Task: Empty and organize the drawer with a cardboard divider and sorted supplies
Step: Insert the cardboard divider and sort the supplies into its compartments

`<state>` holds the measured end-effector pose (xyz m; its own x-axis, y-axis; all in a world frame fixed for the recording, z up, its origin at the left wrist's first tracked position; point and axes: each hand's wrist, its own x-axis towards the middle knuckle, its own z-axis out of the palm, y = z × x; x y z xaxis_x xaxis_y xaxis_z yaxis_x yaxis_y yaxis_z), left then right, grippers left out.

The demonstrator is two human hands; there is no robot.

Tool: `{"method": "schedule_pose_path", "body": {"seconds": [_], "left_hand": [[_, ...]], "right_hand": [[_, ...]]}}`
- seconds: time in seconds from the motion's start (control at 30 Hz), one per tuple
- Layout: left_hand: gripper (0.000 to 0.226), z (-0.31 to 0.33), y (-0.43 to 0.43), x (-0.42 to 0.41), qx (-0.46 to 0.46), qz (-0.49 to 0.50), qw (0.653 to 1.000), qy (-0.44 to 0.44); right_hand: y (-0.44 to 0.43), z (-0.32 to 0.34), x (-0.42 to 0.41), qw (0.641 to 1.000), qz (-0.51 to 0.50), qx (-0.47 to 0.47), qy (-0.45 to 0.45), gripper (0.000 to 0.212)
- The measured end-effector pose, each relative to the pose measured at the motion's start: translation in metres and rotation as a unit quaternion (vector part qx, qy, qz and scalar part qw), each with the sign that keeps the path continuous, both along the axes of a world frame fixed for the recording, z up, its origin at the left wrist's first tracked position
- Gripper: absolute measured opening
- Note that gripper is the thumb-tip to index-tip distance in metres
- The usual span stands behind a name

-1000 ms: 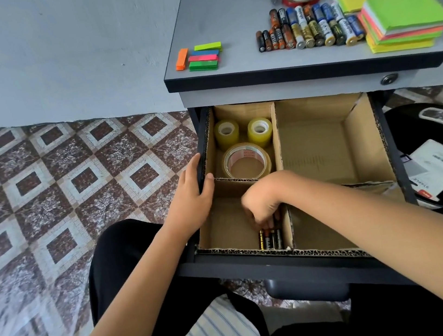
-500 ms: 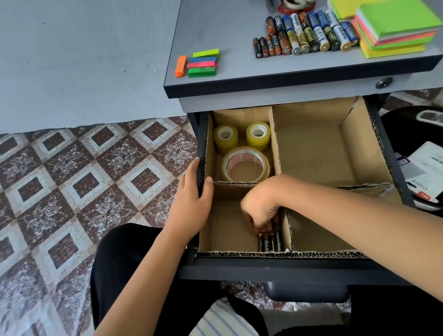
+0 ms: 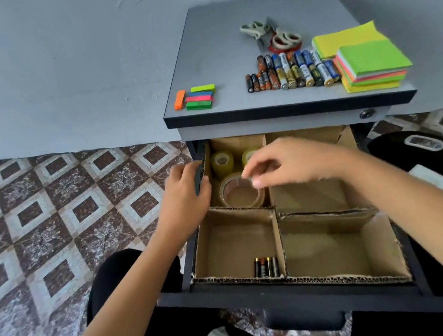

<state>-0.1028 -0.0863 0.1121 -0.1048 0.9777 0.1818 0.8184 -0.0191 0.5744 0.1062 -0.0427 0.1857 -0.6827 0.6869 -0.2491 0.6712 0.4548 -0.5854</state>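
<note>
Lifted out of the front-left compartment, the person's right hand (image 3: 285, 164) now hovers over the tape rolls (image 3: 242, 193) in the back-left one, fingers loosely curled and apparently holding nothing. The left hand (image 3: 186, 192) grips the left edge of the drawer (image 3: 260, 290). Four batteries (image 3: 266, 267) lie against the cardboard divider (image 3: 276, 234). The loose battery row (image 3: 292, 72) on the cabinet top (image 3: 227, 53) could roll and scatter if grabbed carelessly.

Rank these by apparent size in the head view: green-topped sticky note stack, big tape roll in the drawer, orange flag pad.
1. green-topped sticky note stack
2. big tape roll, though it lies nearer the camera, which flatters it
3. orange flag pad, clearly smallest
</note>
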Motion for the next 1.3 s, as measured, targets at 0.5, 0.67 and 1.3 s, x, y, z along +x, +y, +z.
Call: {"method": "schedule_pose_path", "body": {"seconds": [0.5,0.67,1.3], "left_hand": [[0.063,0.112,0.166,0.054,-0.052,-0.224,0.923,0.308],[0.066,0.116,0.189,0.056,-0.099,-0.254,0.906,0.324],[0.052,0.121,0.188,0.03,-0.072,-0.254,0.916,0.302]], "right_hand": [[0.07,0.062,0.057,0.965,-0.192,0.166,0.067,0.023],[0.073,0.058,0.061,0.965,-0.197,0.162,0.066,0.028],[0.14,0.04,-0.002,0.941,-0.103,0.262,-0.19,0.061]]}}
